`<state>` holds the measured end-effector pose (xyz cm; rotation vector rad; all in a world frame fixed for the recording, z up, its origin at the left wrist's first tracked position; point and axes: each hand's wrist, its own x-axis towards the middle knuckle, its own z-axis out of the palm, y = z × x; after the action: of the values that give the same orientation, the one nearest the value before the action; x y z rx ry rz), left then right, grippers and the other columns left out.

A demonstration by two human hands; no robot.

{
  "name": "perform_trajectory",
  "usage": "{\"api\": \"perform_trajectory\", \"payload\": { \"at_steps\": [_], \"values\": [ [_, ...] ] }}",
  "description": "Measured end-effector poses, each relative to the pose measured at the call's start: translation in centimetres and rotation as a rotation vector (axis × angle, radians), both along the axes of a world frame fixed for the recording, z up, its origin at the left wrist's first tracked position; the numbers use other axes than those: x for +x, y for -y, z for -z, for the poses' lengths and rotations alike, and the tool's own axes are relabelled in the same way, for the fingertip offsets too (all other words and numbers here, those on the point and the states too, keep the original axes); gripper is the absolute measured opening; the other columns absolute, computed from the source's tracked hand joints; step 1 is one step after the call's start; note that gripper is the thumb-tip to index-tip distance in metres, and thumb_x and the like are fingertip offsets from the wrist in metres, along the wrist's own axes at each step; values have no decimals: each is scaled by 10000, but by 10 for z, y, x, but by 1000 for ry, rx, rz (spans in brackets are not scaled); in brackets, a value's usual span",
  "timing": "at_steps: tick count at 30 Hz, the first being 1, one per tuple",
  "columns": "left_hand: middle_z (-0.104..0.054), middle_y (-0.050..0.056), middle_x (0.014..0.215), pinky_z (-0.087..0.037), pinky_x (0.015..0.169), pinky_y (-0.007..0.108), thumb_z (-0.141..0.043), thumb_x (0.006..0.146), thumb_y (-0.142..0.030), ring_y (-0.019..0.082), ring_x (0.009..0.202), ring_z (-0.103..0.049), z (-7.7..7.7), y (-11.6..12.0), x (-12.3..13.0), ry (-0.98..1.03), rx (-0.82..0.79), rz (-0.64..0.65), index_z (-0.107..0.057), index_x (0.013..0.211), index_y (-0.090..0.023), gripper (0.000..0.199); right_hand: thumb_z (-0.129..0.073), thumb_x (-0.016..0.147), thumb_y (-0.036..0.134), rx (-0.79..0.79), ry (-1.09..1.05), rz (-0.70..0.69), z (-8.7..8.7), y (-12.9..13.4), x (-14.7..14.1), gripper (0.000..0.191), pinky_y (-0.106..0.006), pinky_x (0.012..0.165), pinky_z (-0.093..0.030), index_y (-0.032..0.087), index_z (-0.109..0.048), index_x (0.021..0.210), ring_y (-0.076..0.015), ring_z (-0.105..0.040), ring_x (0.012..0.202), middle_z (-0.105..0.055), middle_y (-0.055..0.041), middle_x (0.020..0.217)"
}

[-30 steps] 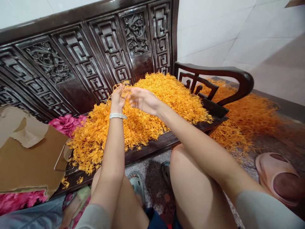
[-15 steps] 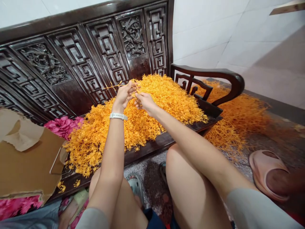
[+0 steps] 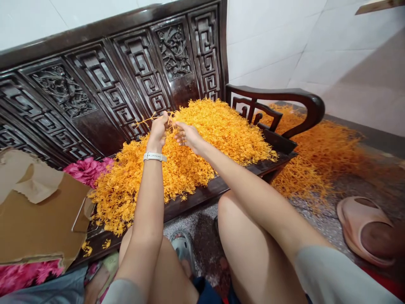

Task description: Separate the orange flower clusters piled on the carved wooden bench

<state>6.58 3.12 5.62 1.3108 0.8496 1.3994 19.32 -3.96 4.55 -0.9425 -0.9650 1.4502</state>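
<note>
A thin yellow plastic flower stem with short branches is pinched in my left hand, its long end pointing left. On that wrist sits a white band. My right hand is close by on the right, its fingers bent together by the stem's branched end. What lies between its fingertips is too small to make out against the yellow behind. Below and behind both hands spreads a big heap of yellow plastic flower pieces on the dark wooden bench seat.
The carved backrest and curved armrest border the heap. Bare orange stems pile on the floor at right. Left are a cardboard piece and pink flowers. Another person's sandaled foot stands at lower right.
My left hand has turned and dropped slightly, and the stem tilts lower to the left. My right hand has drawn a little apart from it. The whole view has shifted slightly.
</note>
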Motion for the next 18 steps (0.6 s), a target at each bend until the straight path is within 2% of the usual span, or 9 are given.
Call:
{"api": "perform_trajectory", "payload": {
  "at_steps": [2,5,8,12,15,18],
  "values": [
    [-579,19,553,-463,506,251,-701,952,-682,146,535,-595,-4,4,-2,-74,-5,44,-540,660,-226,565,-602,1064,431,-7,-44,13,1,0,3,257,-203,523,-433,199,-695,1006,-102,-554,524,-646,5,660],
    [-584,25,536,-488,529,255,-677,956,-703,171,585,-660,-7,8,-2,-113,-35,34,-539,661,-230,574,-594,1069,305,-4,-59,55,2,-3,8,206,-188,531,-416,168,-686,944,-85,-540,531,-625,11,649],
    [-586,22,542,-504,543,260,-687,953,-693,180,622,-699,-8,10,-4,-61,-65,-12,-542,668,-233,560,-585,1037,201,-2,-110,110,4,-9,12,183,-192,533,-414,177,-609,858,-84,-537,534,-610,20,635],
    [-553,-10,546,-550,567,268,-755,933,-631,145,539,-658,-11,12,-13,70,-117,-42,-534,666,-228,532,-551,1017,181,-48,-184,265,7,-16,18,173,-188,530,-417,201,-528,846,-80,-532,539,-604,34,660],
    [-578,-14,553,-557,561,249,-780,929,-595,115,482,-612,-13,17,-19,109,-162,50,-563,687,-216,500,-570,998,182,-48,-148,312,11,-18,22,149,-181,528,-417,205,-512,862,-75,-532,554,-604,38,697],
    [-527,-31,490,-546,557,215,-771,954,-552,86,425,-541,-14,24,-20,107,-175,150,-604,707,-200,462,-605,988,181,-31,-65,345,14,-19,23,127,-186,525,-417,217,-507,917,-86,-537,580,-599,43,746]
  ]
}}
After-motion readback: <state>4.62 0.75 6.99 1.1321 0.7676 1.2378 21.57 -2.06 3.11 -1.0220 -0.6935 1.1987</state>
